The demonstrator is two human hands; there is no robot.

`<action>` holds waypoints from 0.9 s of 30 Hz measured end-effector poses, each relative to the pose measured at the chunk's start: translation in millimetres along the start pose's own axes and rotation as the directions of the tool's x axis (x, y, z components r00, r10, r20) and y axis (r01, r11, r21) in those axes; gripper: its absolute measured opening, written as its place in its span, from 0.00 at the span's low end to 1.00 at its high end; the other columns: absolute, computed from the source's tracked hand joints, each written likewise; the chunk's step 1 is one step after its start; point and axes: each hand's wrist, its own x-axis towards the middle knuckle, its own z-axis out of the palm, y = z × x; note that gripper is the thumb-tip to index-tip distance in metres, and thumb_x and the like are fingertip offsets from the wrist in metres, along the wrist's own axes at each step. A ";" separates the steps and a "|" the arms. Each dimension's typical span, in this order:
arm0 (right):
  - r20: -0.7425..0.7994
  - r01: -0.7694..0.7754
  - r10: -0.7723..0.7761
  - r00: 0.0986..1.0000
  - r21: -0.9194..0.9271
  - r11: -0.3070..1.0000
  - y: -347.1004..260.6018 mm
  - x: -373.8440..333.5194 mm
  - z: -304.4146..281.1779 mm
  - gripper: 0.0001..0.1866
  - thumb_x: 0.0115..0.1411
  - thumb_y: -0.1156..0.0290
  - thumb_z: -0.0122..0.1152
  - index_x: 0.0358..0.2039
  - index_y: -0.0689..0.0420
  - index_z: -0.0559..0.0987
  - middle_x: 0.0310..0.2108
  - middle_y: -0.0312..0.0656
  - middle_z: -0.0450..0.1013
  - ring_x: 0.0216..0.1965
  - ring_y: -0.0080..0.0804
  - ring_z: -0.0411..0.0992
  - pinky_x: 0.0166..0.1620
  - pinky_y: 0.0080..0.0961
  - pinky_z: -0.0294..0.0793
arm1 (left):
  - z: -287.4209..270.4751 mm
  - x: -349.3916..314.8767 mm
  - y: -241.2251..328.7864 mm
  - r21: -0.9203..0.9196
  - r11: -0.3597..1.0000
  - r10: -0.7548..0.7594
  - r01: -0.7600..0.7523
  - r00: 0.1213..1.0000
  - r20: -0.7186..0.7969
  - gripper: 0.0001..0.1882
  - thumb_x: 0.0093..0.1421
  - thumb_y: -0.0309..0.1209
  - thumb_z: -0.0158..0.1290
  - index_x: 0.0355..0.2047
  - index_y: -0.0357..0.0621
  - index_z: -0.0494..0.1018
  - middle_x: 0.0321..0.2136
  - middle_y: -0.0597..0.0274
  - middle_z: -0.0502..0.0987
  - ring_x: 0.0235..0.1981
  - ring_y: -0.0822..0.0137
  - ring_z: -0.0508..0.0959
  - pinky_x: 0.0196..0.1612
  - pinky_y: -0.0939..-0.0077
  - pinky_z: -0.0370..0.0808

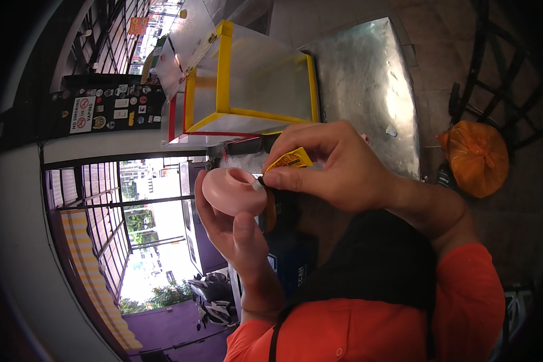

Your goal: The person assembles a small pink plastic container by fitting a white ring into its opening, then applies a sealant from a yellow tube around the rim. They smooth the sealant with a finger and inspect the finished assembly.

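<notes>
Orange sleeves (368, 326) fill the lower edge of the view, and both forearms rise from them toward the middle.

The left hand (238, 232) holds a pink round piece (232, 190) that has a hollow in its top. The thumb lies along the near side of the piece and the fingers curl around the far side, so the hand is closed on it. The piece is in front of the chest, a little left of the middle of the view.

The right hand (338, 166) comes from the right and pinches a small yellow tube (289, 160) between thumb and forefinger; the other fingers are bent together above it. A small white tip with a black collar (259, 183) shows below the thumb and touches the right rim of the pink piece. I cannot tell if this tip belongs to the tube.

Behind the hands is a metal table (368, 78) with a dull grey top. On it stands a clear box with yellow edges (250, 78), and beside this box is one more clear box with red edges (174, 117). To the right of the table, on the floor, lies an orange plastic bag (476, 157), well apart from the hands.

Farther on the left are a dark board with stickers (111, 108), black window bars (102, 205), and parked motorbikes (214, 298) outside.
</notes>
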 end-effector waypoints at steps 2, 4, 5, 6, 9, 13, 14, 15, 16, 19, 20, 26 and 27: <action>0.001 0.008 -0.008 1.000 -0.003 1.000 0.0 -1.0 -1.3 0.08 0.63 0.75 0.69 0.41 0.64 0.84 0.38 0.39 0.78 0.40 0.20 0.74 0.43 0.19 0.71 | -1.5 3.0 1.5 -0.015 0.999 -0.042 0.043 0.998 0.040 0.53 0.54 0.49 0.68 0.71 0.37 0.53 0.59 0.48 0.67 0.60 0.54 0.71 0.63 0.60 0.69; 0.005 0.019 -0.019 1.000 -0.002 1.000 0.2 -2.1 -2.1 0.08 0.63 0.75 0.69 0.41 0.63 0.84 0.38 0.39 0.78 0.40 0.20 0.74 0.43 0.19 0.71 | -1.9 3.9 1.7 -0.024 0.999 -0.035 0.037 0.998 0.048 0.52 0.55 0.49 0.66 0.71 0.38 0.53 0.59 0.47 0.66 0.61 0.53 0.71 0.63 0.60 0.69; 0.004 0.019 -0.019 1.000 0.010 1.000 0.5 -2.7 -2.2 0.08 0.62 0.75 0.69 0.41 0.63 0.84 0.38 0.39 0.78 0.40 0.21 0.74 0.43 0.19 0.71 | -1.5 3.1 2.0 -0.028 0.999 -0.031 0.033 0.998 0.051 0.51 0.56 0.49 0.66 0.71 0.39 0.53 0.60 0.47 0.66 0.61 0.53 0.70 0.63 0.59 0.69; 0.004 0.019 -0.019 1.000 0.027 0.999 0.9 -3.1 -2.0 0.08 0.62 0.75 0.69 0.41 0.63 0.84 0.38 0.39 0.78 0.40 0.21 0.74 0.43 0.19 0.71 | -0.8 1.4 3.0 -0.016 0.999 -0.027 0.028 0.999 0.030 0.51 0.56 0.49 0.65 0.71 0.39 0.52 0.59 0.46 0.66 0.61 0.52 0.70 0.63 0.59 0.69; -0.001 0.052 -0.052 0.999 0.011 0.999 3.5 -3.2 -2.1 0.09 0.62 0.74 0.70 0.41 0.63 0.84 0.38 0.39 0.78 0.40 0.21 0.75 0.43 0.20 0.71 | 2.8 -3.2 5.7 0.021 1.000 -0.012 0.012 1.000 -0.005 0.50 0.58 0.51 0.63 0.72 0.40 0.52 0.59 0.46 0.65 0.61 0.51 0.70 0.63 0.58 0.70; 0.004 0.055 -0.055 0.998 0.016 0.998 5.8 -4.2 -4.6 0.09 0.63 0.73 0.70 0.41 0.63 0.84 0.38 0.39 0.78 0.40 0.21 0.75 0.43 0.20 0.72 | 4.5 -1.4 7.7 0.041 0.999 -0.004 0.003 1.000 0.019 0.48 0.61 0.51 0.60 0.72 0.41 0.52 0.60 0.45 0.64 0.61 0.50 0.70 0.60 0.57 0.74; 0.004 0.053 -0.053 0.999 0.025 0.998 5.9 -4.4 -5.1 0.09 0.63 0.73 0.70 0.41 0.63 0.84 0.38 0.39 0.78 0.40 0.21 0.75 0.43 0.20 0.72 | 4.5 -0.7 7.7 0.034 0.999 0.005 -0.005 1.000 0.015 0.47 0.62 0.51 0.60 0.72 0.41 0.52 0.60 0.44 0.64 0.61 0.49 0.70 0.59 0.57 0.76; 0.003 0.051 -0.051 0.999 0.033 0.998 6.0 -4.4 -5.5 0.09 0.63 0.73 0.70 0.41 0.63 0.84 0.38 0.39 0.78 0.40 0.21 0.75 0.43 0.20 0.72 | 5.0 -0.4 6.8 0.065 0.998 0.022 -0.024 1.000 0.021 0.46 0.63 0.52 0.57 0.71 0.41 0.52 0.59 0.45 0.64 0.60 0.49 0.71 0.54 0.59 0.79; 0.005 0.059 -0.060 0.998 0.048 0.997 6.0 -4.5 -5.5 0.09 0.63 0.73 0.70 0.41 0.63 0.84 0.38 0.39 0.78 0.40 0.21 0.75 0.43 0.21 0.72 | 5.7 -0.4 5.7 0.093 0.994 0.048 -0.049 0.999 0.011 0.44 0.64 0.53 0.55 0.71 0.41 0.53 0.59 0.46 0.64 0.59 0.50 0.71 0.50 0.62 0.82; 0.008 0.079 -0.079 0.997 0.021 0.997 5.8 -4.4 -6.3 0.09 0.63 0.73 0.70 0.41 0.63 0.84 0.38 0.39 0.78 0.40 0.21 0.75 0.43 0.20 0.72 | 6.8 -2.3 6.7 0.075 0.997 0.028 -0.028 1.000 -0.001 0.45 0.63 0.53 0.57 0.71 0.42 0.52 0.59 0.44 0.64 0.59 0.49 0.71 0.52 0.60 0.82; 0.005 0.071 -0.071 0.997 0.016 0.997 5.6 -4.5 -6.3 0.09 0.63 0.72 0.70 0.41 0.63 0.84 0.38 0.39 0.78 0.40 0.21 0.75 0.43 0.20 0.72 | 7.2 -3.3 7.9 0.032 0.999 0.023 -0.023 1.000 -0.006 0.47 0.62 0.52 0.59 0.72 0.42 0.51 0.60 0.44 0.63 0.60 0.49 0.71 0.55 0.58 0.79; -0.006 0.063 -0.063 0.998 0.026 0.998 4.8 -5.3 -6.3 0.09 0.62 0.73 0.70 0.41 0.63 0.84 0.38 0.39 0.78 0.40 0.20 0.74 0.42 0.20 0.72 | 11.2 -4.9 9.2 0.145 0.986 0.080 -0.085 0.996 0.041 0.40 0.69 0.51 0.48 0.71 0.38 0.52 0.60 0.44 0.63 0.59 0.49 0.72 0.48 0.63 0.86; -0.005 0.071 -0.071 0.997 0.022 0.997 4.6 -5.2 -6.5 0.09 0.62 0.73 0.70 0.41 0.63 0.84 0.38 0.39 0.78 0.40 0.20 0.74 0.42 0.20 0.71 | 11.1 -4.7 8.4 0.156 0.983 0.091 -0.095 0.995 0.034 0.39 0.70 0.50 0.48 0.71 0.38 0.52 0.61 0.44 0.63 0.59 0.48 0.72 0.48 0.64 0.85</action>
